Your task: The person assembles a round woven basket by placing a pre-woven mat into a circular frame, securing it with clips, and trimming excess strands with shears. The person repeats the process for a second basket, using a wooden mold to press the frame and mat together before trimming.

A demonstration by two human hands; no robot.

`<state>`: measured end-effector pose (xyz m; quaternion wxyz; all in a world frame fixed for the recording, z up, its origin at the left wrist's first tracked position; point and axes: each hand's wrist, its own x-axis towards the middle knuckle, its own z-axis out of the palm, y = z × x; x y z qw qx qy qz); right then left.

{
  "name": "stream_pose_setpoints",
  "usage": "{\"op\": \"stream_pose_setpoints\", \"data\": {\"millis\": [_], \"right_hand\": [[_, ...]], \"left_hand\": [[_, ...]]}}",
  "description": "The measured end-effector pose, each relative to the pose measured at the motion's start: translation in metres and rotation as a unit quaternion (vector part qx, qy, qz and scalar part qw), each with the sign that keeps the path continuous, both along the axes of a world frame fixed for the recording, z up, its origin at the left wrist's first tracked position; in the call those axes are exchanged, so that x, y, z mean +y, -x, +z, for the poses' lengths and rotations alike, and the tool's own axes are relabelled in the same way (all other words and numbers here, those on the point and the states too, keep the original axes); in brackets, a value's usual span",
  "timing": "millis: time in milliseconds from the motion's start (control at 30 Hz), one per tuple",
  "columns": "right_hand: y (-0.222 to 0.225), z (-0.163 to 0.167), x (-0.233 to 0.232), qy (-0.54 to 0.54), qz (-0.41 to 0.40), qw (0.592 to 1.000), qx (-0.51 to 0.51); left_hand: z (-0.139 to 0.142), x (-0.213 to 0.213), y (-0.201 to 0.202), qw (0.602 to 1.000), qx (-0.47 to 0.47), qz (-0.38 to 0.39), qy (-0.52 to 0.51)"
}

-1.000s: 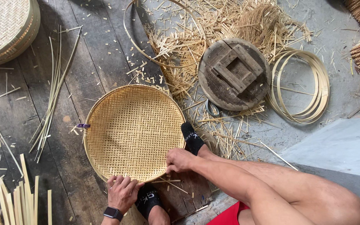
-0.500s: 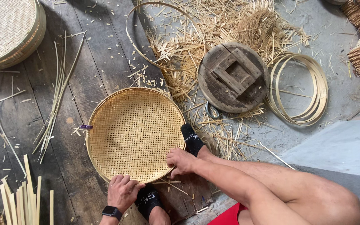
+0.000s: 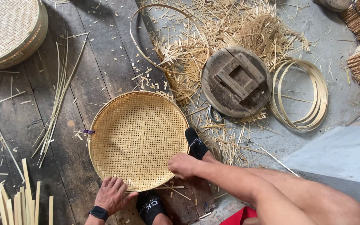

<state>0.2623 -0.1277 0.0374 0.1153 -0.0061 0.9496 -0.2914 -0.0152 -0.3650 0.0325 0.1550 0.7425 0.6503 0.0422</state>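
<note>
Lying flat on the dark wooden floor, the round woven bamboo tray sits just in front of the person, its near rim caught between both hands. The left hand rests fingers-spread on the near-left rim, pressing down rather than clenched. The right hand is curled over the near-right rim; whether it pinches a strip there I cannot tell. 2 feet in black socks brace the tray's near and right edges.

Judging by the thin open weave, the tray looks light and springy, stiff only at its bound rim hoop. That hoop is the place to take hold, with 2 hands apart; the woven middle would likely flex or dent under pressure.

Far to the right lie a round wooden block, a stack of bamboo hoops and straw scraps. Finished trays are piled far left, with split strips between.
</note>
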Motion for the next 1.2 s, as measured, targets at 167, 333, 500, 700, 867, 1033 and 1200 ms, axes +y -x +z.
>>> {"op": "stream_pose_setpoints", "data": {"millis": [167, 333, 500, 700, 867, 1033, 1200], "right_hand": [[0.068, 0.009, 0.069, 0.024, -0.199, 0.971, 0.133], [0.171, 0.023, 0.159, -0.211, -0.260, 0.919, 0.208], [0.257, 0.008, 0.194, -0.144, -0.225, 0.961, -0.067], [0.254, -0.017, 0.187, -0.158, -0.232, 0.959, -0.047], [0.268, -0.013, 0.185, -0.176, -0.152, 0.972, -0.024], [0.300, -0.010, 0.152, -0.151, -0.141, 0.978, 0.002], [0.295, -0.016, 0.142, -0.210, -0.150, 0.966, 0.016]], "left_hand": [[-0.018, -0.004, 0.004, 1.000, -0.009, -0.009, 0.016], [-0.036, -0.009, 0.005, 0.999, -0.018, -0.012, -0.039], [-0.070, -0.019, 0.008, 0.989, -0.063, -0.020, -0.133], [-0.108, -0.033, 0.006, 0.994, -0.100, -0.026, -0.037], [-0.116, -0.028, 0.011, 0.970, -0.092, -0.067, -0.215], [-0.116, -0.031, 0.008, 0.989, -0.103, -0.048, -0.098], [-0.115, -0.038, 0.007, 0.980, -0.117, -0.017, -0.158]]}}
